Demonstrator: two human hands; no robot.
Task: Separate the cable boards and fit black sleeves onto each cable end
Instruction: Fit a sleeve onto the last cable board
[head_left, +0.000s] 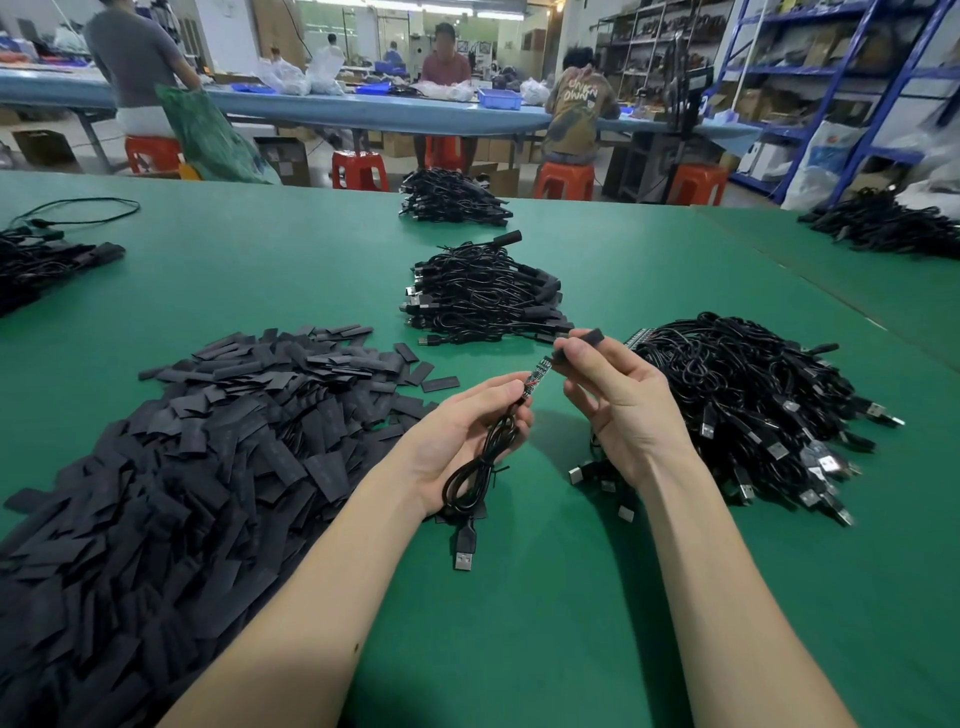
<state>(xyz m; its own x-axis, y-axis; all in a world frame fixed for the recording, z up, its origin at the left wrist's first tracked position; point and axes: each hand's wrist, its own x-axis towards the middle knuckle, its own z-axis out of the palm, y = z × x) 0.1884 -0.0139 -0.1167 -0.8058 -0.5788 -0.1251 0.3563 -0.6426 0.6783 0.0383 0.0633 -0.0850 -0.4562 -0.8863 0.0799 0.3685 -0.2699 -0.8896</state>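
Note:
My left hand (467, 431) grips a coiled black USB cable (475, 478) just below its small circuit board (537, 373), which points up and to the right. The cable's USB plug (464, 551) hangs down onto the green table (519, 597). My right hand (618, 395) pinches a black sleeve (579, 345) between thumb and fingers, its open end right at the tip of the board. A big heap of flat black sleeves (197, 457) lies to the left. A pile of bare USB cables (753, 410) lies to the right.
A pile of sleeved cables (483, 296) sits straight ahead, another cable pile (452, 200) behind it. More cable heaps lie at the far left (47, 265) and far right (883, 223). People sit on red stools at a blue bench beyond the table. Shelving stands at the right.

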